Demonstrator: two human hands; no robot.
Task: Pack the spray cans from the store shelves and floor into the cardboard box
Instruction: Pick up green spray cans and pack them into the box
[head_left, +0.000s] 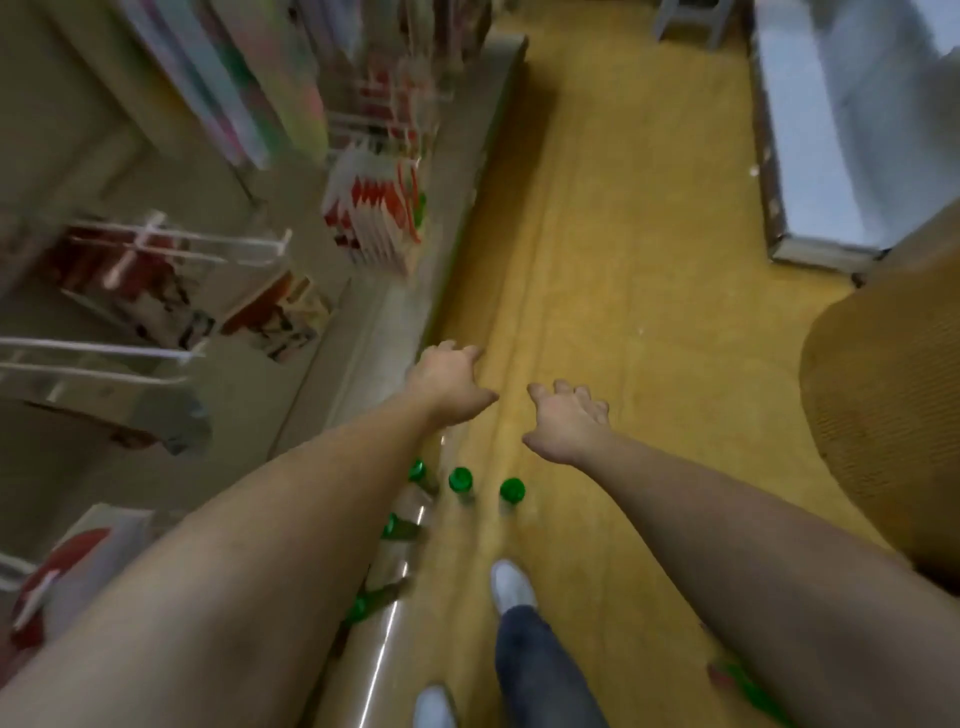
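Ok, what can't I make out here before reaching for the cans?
All head view:
- Spray cans along the shelf base: partly hidden by the left forearm; count unclear.
- Cardboard box: cut off by the right edge, inside unseen.
- Green item, bottom right: blurred, partly behind the right forearm.
- Shelf goods: motion-blurred, labels unreadable.

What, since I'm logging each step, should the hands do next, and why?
Probably lower the right hand to the green-capped can standing on the floor nearby; that hand and the left hand are open and empty, and the can stands free.
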